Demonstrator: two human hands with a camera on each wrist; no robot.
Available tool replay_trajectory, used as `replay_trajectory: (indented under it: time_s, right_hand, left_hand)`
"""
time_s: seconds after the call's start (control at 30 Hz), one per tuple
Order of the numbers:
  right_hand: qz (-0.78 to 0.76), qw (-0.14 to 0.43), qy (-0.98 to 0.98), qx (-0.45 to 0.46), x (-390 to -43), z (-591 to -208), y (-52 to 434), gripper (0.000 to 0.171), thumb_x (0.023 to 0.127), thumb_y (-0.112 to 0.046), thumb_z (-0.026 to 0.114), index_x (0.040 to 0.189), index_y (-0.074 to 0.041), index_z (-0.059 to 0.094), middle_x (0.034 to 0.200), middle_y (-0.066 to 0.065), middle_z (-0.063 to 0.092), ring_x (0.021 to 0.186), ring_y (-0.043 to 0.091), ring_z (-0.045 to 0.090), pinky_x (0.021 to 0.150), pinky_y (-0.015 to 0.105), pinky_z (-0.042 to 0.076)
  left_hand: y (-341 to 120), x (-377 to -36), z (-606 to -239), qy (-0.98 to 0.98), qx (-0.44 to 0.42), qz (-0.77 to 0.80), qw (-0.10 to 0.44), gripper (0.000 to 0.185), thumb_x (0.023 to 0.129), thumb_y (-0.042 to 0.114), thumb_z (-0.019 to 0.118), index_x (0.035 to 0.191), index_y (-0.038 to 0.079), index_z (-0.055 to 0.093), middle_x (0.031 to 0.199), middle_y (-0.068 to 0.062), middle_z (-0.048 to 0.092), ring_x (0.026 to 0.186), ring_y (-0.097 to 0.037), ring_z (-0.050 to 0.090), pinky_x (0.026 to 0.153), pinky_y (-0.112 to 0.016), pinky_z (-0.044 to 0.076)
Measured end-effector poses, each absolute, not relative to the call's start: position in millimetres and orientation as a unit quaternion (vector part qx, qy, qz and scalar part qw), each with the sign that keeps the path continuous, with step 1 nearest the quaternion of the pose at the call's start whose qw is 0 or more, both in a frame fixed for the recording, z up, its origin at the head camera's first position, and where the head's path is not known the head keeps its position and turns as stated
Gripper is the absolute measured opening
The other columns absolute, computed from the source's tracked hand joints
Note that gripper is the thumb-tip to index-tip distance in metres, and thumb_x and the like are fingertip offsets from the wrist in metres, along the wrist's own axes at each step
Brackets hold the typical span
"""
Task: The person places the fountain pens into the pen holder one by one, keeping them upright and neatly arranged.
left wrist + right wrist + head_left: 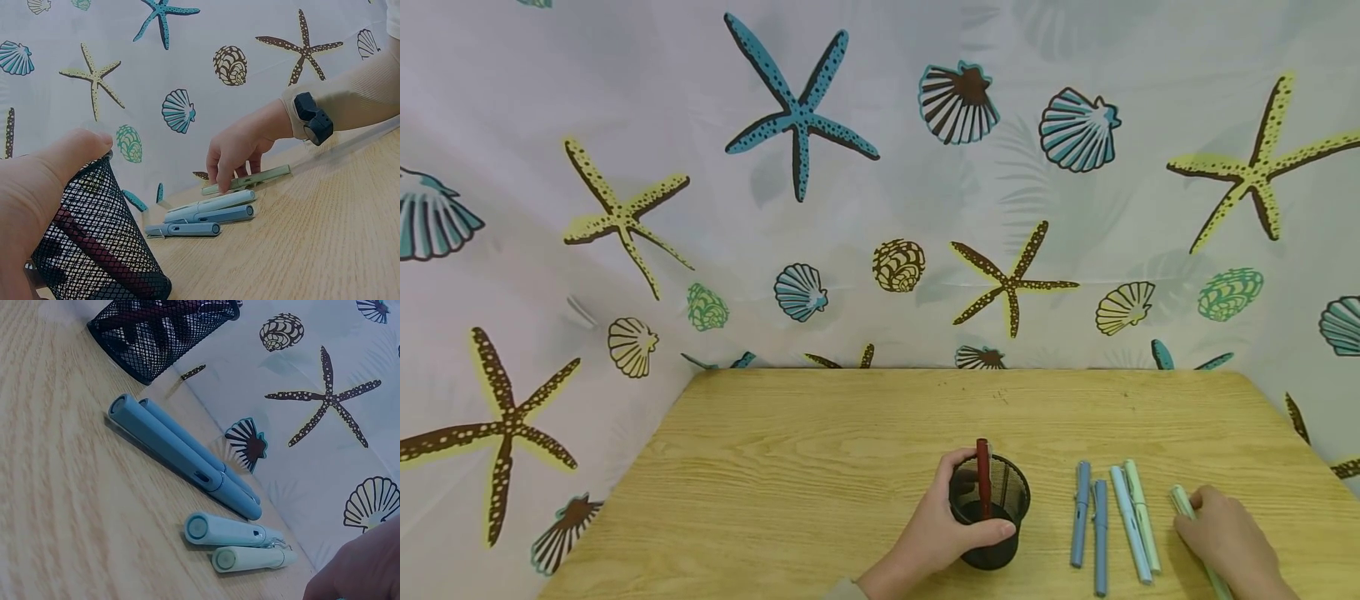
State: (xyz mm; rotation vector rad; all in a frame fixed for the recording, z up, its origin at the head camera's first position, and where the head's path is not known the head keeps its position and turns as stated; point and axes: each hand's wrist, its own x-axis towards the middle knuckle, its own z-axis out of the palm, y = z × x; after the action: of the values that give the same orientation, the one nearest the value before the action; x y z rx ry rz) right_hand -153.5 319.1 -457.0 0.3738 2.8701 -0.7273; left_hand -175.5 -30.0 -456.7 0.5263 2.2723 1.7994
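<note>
Gripping the mesh cup (pixel 989 510) with fingers and thumb curled round its wall, the left hand (pixel 942 521) steadies it near the counter's (pixel 820 450) front edge, and one red pen (pixel 982 479) already stands inside. The right hand (pixel 1228 537) is down on a pale green pen (pixel 1183 506) at the far right, fingertips curled onto it, though whether it is truly pinched or only pressed can't be told. Four more pens (pixel 1111 523), two blue and two lighter, lie side by side between cup and right hand. So by the look of it one is in and five are left. There's wide bare wood behind the cup; the right hand works close to the counter's right edge, with the curtain (pixel 865 167) well back.
</note>
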Motion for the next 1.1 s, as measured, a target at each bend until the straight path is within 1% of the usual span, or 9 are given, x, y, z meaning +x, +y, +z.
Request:
replay_trajectory:
  time_s: [0.1,0.23,0.33,0.47,0.6,0.8,0.93,1.1]
  right_hand:
    - [-0.246,0.078,0.958,0.128,-153.2,-456.3,319.5,0.042,0.083,-0.017,0.057,0.107,0.017,0.050,0.093,0.029,0.058,0.074,0.028,0.055,0.063,0.044,0.045]
    - [-0.256,0.074,0.955,0.129,-151.6,-455.4,317.6,0.043,0.084,-0.018,0.055,0.109,0.016,0.048,0.081,0.017,0.059,0.068,0.025,0.051,0.059,0.041,0.044]
    - [-0.259,0.065,0.955,0.125,-149.8,-453.9,315.5,0.043,0.086,-0.018,0.054,0.112,0.015,0.047,0.073,0.007,0.057,0.064,0.023,0.049,0.057,0.039,0.043]
    - [-0.258,0.050,0.958,0.113,-148.4,-451.2,312.6,0.044,0.088,-0.019,0.052,0.116,0.014,0.046,0.073,0.006,0.057,0.062,0.020,0.049,0.054,0.037,0.042]
    - [-0.263,0.039,0.958,0.104,-147.6,-448.8,308.8,0.043,0.089,-0.019,0.052,0.117,0.013,0.047,0.076,0.007,0.059,0.060,0.019,0.049,0.051,0.034,0.040]
    - [-0.270,0.039,0.957,0.099,-147.3,-444.8,303.8,0.045,0.091,-0.022,0.053,0.120,0.012,0.046,0.085,0.016,0.062,0.060,0.018,0.051,0.051,0.034,0.041]
    - [-0.276,0.036,0.956,0.094,-147.1,-441.5,301.7,0.046,0.092,-0.023,0.052,0.122,0.011,0.045,0.088,0.019,0.062,0.061,0.018,0.053,0.051,0.035,0.042]
    - [-0.281,0.036,0.954,0.093,-146.8,-436.4,299.7,0.049,0.093,-0.028,0.051,0.125,0.009,0.043,0.094,0.023,0.062,0.071,0.023,0.059,0.057,0.040,0.046]
  left_hand:
    - [-29.3,-174.6,-456.0,0.767,0.176,0.609,0.099,0.076,0.073,0.044,0.077,0.134,0.041,0.031,0.142,-0.002,0.031,0.130,-0.028,0.029,0.093,-0.058,0.033]
    - [-29.5,-173.6,-455.7,0.767,0.174,0.609,0.099,0.076,0.073,0.043,0.077,0.134,0.042,0.031,0.142,0.000,0.031,0.130,-0.027,0.030,0.094,-0.056,0.033]
    - [-29.4,-173.3,-455.1,0.768,0.175,0.609,0.098,0.076,0.073,0.043,0.077,0.134,0.041,0.031,0.142,-0.001,0.031,0.129,-0.027,0.030,0.094,-0.056,0.033]
    - [-28.7,-173.5,-453.0,0.765,0.177,0.611,0.099,0.077,0.074,0.042,0.077,0.136,0.039,0.031,0.142,-0.003,0.031,0.129,-0.028,0.031,0.093,-0.056,0.034]
    - [-28.2,-173.4,-452.5,0.764,0.179,0.612,0.099,0.077,0.074,0.041,0.076,0.137,0.037,0.031,0.142,-0.004,0.030,0.130,-0.030,0.030,0.092,-0.057,0.034]
    - [-28.6,-173.8,-453.3,0.765,0.180,0.611,0.095,0.078,0.074,0.040,0.077,0.137,0.037,0.030,0.143,-0.004,0.030,0.129,-0.031,0.030,0.092,-0.058,0.035]
    - [-28.4,-174.4,-455.7,0.765,0.180,0.611,0.095,0.078,0.074,0.041,0.077,0.137,0.037,0.031,0.143,-0.004,0.030,0.130,-0.031,0.030,0.092,-0.058,0.034]
    - [-28.7,-175.4,-457.8,0.767,0.171,0.610,0.098,0.076,0.074,0.042,0.076,0.135,0.040,0.031,0.142,-0.003,0.031,0.130,-0.030,0.030,0.092,-0.058,0.034]
